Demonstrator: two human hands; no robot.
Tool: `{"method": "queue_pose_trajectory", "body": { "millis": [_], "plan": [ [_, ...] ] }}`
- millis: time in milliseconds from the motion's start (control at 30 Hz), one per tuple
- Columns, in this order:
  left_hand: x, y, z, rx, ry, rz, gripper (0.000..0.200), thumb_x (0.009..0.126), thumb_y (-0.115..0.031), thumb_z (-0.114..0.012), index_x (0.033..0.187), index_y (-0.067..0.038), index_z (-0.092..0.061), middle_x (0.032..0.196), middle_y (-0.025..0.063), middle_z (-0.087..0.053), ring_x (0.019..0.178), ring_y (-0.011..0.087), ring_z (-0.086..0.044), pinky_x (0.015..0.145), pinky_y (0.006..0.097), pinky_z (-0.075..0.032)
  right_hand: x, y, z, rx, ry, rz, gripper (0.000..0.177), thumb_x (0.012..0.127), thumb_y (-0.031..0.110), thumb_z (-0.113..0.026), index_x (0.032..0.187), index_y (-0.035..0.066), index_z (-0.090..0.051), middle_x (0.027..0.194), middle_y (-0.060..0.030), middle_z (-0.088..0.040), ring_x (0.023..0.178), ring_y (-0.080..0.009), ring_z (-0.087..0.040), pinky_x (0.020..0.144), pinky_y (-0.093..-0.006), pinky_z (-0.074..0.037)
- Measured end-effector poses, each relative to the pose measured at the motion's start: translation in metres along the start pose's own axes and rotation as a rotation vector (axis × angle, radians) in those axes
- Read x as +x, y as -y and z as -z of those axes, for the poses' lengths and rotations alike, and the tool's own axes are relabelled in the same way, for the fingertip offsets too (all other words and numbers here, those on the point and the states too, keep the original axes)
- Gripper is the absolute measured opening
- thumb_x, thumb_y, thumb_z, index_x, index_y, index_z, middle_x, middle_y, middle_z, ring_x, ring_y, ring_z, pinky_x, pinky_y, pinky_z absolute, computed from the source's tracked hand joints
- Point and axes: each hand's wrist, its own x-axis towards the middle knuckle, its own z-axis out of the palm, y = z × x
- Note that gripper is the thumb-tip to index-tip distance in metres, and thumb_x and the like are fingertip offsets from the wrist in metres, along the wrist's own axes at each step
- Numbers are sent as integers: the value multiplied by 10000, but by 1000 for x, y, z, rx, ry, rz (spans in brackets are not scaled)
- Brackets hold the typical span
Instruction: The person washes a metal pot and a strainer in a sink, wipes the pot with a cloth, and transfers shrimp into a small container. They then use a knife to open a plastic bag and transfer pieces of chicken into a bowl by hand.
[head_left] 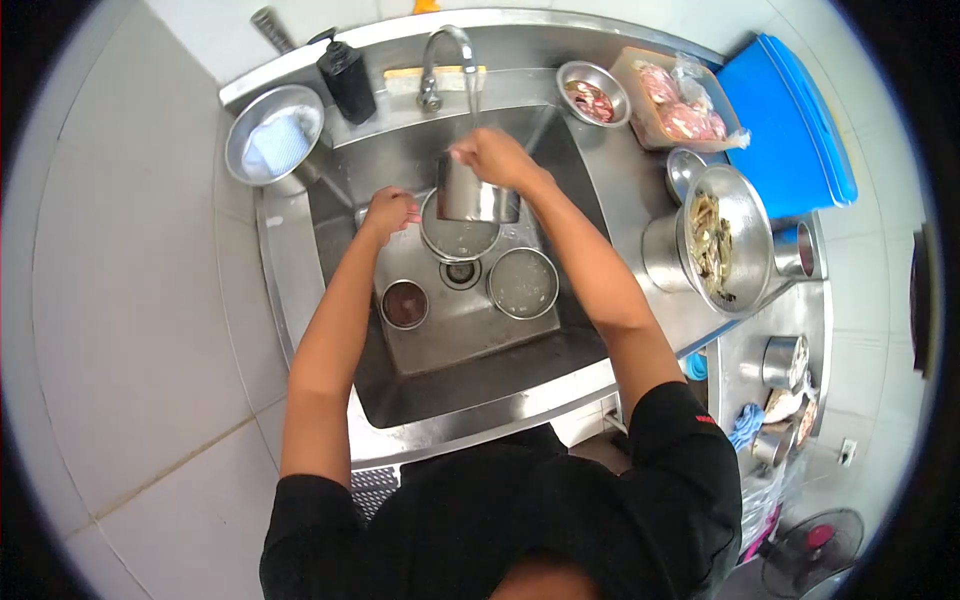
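Observation:
Over the steel sink (450, 340), my right hand (493, 158) grips the rim of a steel pot (478, 195), which hangs below the faucet (450, 65). Under that pot stands a round steel container (460, 238) with clear liquid in it. My left hand (392, 212) is beside this container, on its left, fingers partly bent and nothing seen between them. Nearer the front of the sink are a small round container (405, 304) with dark reddish contents and a wider one (523, 284) holding liquid. The drain (460, 273) shows between them.
A black pump bottle (346, 80) and a bowl with a cloth (276, 135) stand behind left. On the right counter are a meat bowl (593, 95), a tub of bagged meat (680, 100), a blue lid (785, 125) and a colander (728, 238).

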Motion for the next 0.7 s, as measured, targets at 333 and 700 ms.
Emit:
{"method": "queue_pose_trajectory", "body": {
  "millis": [333,700],
  "plan": [
    [49,-82,-1,341,-152,-866,473,906,-150,-517,1332,2,-378,1281,172,-479,1179,236,-439,976,323,-330,-26,-5,-28,446,-450,-413,183,787,186,-544,752,28,-628,721,-179,-625,622,-305,-584,631,-418,-461],
    [76,-117,-51,746,-464,-909,615,820,-159,-657,1303,83,-363,1212,239,-508,1103,326,-521,938,380,-399,-188,-10,-68,1651,-910,-1031,130,863,73,-489,895,7,-597,818,-83,-591,690,-176,-550,585,-330,-470]
  ]
}}
